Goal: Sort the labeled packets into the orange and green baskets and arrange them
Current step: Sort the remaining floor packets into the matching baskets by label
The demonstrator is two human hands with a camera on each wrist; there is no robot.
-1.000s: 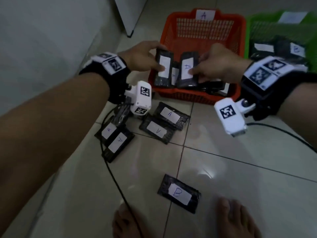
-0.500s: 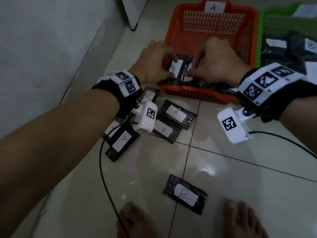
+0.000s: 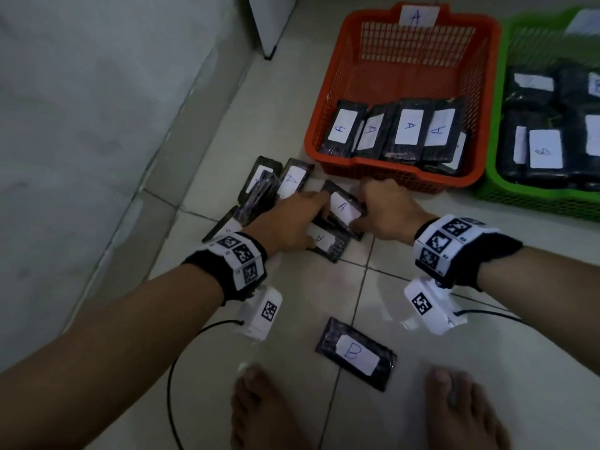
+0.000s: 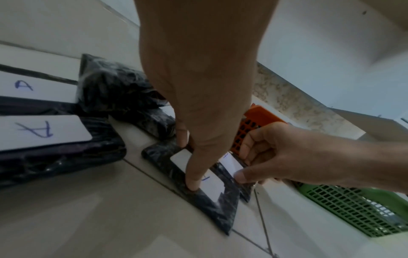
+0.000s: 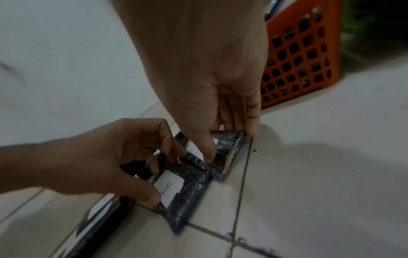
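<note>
An orange basket (image 3: 422, 40) marked A holds a row of several black packets (image 3: 407, 128) with A labels. The green basket (image 3: 532, 198) to its right holds B packets. On the floor in front of the orange basket lie two overlapping A packets. My right hand (image 3: 365, 206) pinches the upper A packet (image 3: 342, 207), thumb on top and fingers at its far edge, one side lifted (image 5: 212, 171). My left hand (image 3: 308, 222) pinches the lower A packet (image 3: 324, 243), thumb pressed on its label (image 4: 212, 188).
Several more A packets (image 3: 292, 180) lie in a loose heap on the tiles to the left, near the wall. A single B packet (image 3: 355, 352) lies close to my bare feet (image 3: 259, 410). A black cable (image 3: 170, 368) runs along the floor.
Both hands have left the orange basket and come down to the floor packets in front of it. The packets they held now stand in the basket row.
</note>
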